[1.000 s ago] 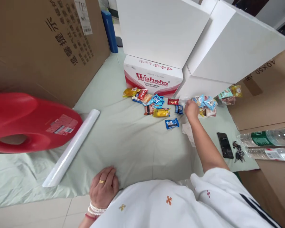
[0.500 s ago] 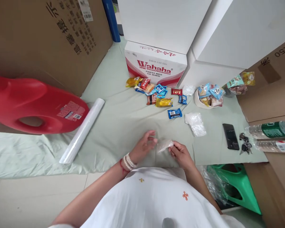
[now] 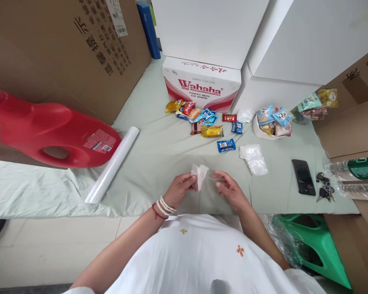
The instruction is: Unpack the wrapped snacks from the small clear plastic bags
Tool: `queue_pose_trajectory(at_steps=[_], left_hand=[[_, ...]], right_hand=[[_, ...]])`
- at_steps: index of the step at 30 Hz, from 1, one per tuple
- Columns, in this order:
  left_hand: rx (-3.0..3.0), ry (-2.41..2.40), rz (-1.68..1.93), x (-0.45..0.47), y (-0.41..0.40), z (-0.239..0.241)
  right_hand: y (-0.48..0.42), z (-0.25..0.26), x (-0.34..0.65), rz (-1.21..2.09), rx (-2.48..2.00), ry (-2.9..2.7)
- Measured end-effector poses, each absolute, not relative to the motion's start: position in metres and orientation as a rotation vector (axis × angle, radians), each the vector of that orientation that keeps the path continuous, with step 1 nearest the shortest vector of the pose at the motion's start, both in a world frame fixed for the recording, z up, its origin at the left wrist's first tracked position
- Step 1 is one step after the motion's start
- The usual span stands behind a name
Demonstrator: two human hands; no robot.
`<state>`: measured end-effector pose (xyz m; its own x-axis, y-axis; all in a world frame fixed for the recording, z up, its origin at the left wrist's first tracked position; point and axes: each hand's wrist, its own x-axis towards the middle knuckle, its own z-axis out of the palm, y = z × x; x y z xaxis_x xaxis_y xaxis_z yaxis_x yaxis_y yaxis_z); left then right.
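My left hand (image 3: 178, 189), with beads and a red cord at the wrist, pinches a small translucent white plastic bag (image 3: 200, 174) near the front of the cloth-covered surface. To the bag's right is my right hand (image 3: 233, 194), its thumb and fingers apart. A faint clear edge shows between the bag and those fingertips; whether they touch it I cannot tell. Beyond the hands lie a blue snack packet (image 3: 226, 145), a yellow packet (image 3: 212, 131) and several other small wrapped snacks. A folded stack of clear plastic (image 3: 254, 159) rests to the right.
A white bowl (image 3: 259, 131) holds snack packets at the back right. On the right are a phone (image 3: 303, 177), keys (image 3: 325, 191) and plastic bottles (image 3: 364, 168). A red jug (image 3: 76, 134) and a plastic-film roll (image 3: 113, 165) lie left. A Wahaha carton (image 3: 202, 85) stands behind.
The plastic bag has passed from my right hand's grip to my left hand's. My right fingers have spread apart. The camera view has shifted slightly.
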<state>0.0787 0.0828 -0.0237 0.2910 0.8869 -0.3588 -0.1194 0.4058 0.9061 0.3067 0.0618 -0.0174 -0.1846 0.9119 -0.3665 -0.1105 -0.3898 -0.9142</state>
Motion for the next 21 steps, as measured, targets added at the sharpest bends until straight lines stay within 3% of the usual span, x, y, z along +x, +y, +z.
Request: queue_pose_trajectory(at_steps=[4,9,13,15,19,21], left_hand=[[0.973,1.145,0.793,0.085,0.079,-0.025],[0.815,1.3,0.973,0.069,0.086,-0.027],[0.582,1.276,0.984,0.057,0.091,-0.028],[0.558,1.275,0.979,0.056,0.093,-0.029],[0.62,1.24,0.964,0.061,0.094,-0.033],[0.661,1.212,0.945,0.064,0.094,-0.034]], right_hand=[[0.076,-0.023,0.277,1.778,-1.194,-0.862],[0.086,-0.022,0.289,1.647,-1.362,-0.788],[0.078,-0.017,0.312,1.795,-1.488,-0.941],[0.072,-0.014,0.316,1.647,-1.601,-1.134],[0.062,-0.005,0.303,1.015,-1.667,-1.455],[0.062,-0.003,0.286,0.977,-1.524,-1.661]])
